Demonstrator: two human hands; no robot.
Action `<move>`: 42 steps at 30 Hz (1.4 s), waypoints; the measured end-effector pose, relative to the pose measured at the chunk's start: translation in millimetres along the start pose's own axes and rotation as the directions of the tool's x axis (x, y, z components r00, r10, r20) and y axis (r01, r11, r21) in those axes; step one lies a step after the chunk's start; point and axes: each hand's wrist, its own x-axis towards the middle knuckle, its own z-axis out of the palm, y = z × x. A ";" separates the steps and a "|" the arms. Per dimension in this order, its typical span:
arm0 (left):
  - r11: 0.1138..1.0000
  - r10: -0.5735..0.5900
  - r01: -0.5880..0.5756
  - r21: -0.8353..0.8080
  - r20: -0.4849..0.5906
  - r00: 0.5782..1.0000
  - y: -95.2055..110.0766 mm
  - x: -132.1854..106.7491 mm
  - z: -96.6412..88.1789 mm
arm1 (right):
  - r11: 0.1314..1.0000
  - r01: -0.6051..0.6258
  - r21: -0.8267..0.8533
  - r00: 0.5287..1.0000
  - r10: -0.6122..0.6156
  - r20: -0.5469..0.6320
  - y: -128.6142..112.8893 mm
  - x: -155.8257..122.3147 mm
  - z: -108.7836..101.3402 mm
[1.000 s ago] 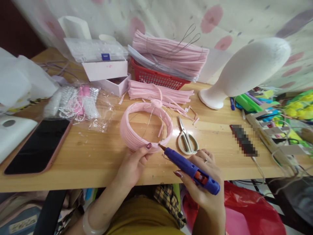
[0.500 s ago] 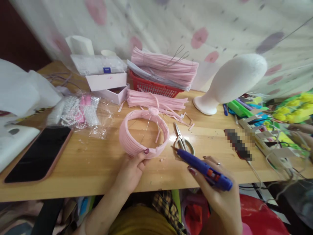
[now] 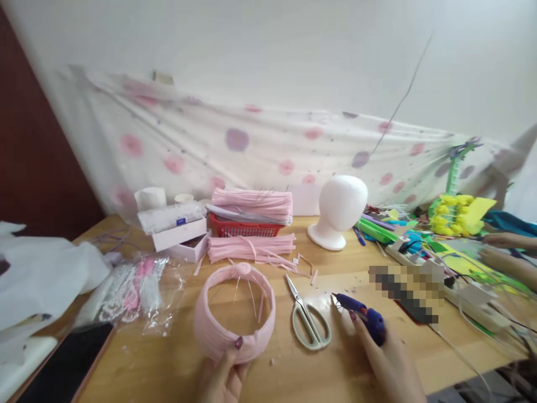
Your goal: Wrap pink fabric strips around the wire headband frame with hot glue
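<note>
A pink ring wound from soft strips (image 3: 233, 319) stands on the wooden table (image 3: 168, 358). My left hand (image 3: 222, 378) grips its near wall, thumb pressed on the outside. My right hand (image 3: 388, 361) is closed round a blue glue gun (image 3: 361, 316) whose nozzle points left and rests low over the table, to the right of the scissors (image 3: 308, 323). The gun is well apart from the ring.
Pink strips lie in a pile (image 3: 251, 246) and on a red basket (image 3: 245, 228). A white foam head (image 3: 338, 210), white boxes (image 3: 176, 226), bagged beads (image 3: 134, 285), a phone (image 3: 62, 364), a power strip (image 3: 461, 294) and coloured craft bits (image 3: 455, 210) surround them. Another person's hands (image 3: 501, 252) are at the right.
The camera has tilted up, showing the wall and cloth. My right hand moved the glue gun right, past the scissors and away from the ring. My left hand stays on the ring.
</note>
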 end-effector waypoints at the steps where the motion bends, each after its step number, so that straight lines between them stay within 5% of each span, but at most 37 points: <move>1: 1.000 0.003 -0.003 0.002 0.007 1.000 0.2 1.5 -0.7 | 1.000 0.004 0.001 0.998 -0.004 -0.062 -3.1 -3.5 -1.8; 5: 0.999 -0.003 -0.001 0.052 0.060 0.998 9.5 -8.0 6.3 | 0.979 0.163 0.126 0.953 -0.123 -0.276 -38.7 -32.3 -7.8; 9: 0.997 0.052 -0.058 0.043 0.141 0.989 18.5 -18.1 17.5 | 0.829 0.462 0.317 0.862 -0.504 0.062 -77.0 -64.3 7.8; 12: 0.997 0.051 -0.059 0.049 0.156 0.986 19.6 -18.9 18.9 | 0.817 0.466 0.340 0.826 -0.540 0.163 -84.3 -79.1 21.8; 19: 0.995 0.078 -0.084 0.053 0.109 0.991 19.3 -17.9 18.9 | 0.733 0.550 0.401 0.736 -0.652 0.182 -86.2 -95.1 26.4; 39: 0.985 0.100 -0.121 0.119 0.174 0.980 20.4 -24.6 24.2 | 0.697 0.535 0.477 0.658 -0.698 0.282 -102.4 -109.2 41.3; 42: 0.986 0.095 -0.115 0.122 0.160 0.983 20.6 -23.9 23.6 | 0.643 0.577 0.503 0.636 -0.740 0.217 -103.0 -108.9 47.3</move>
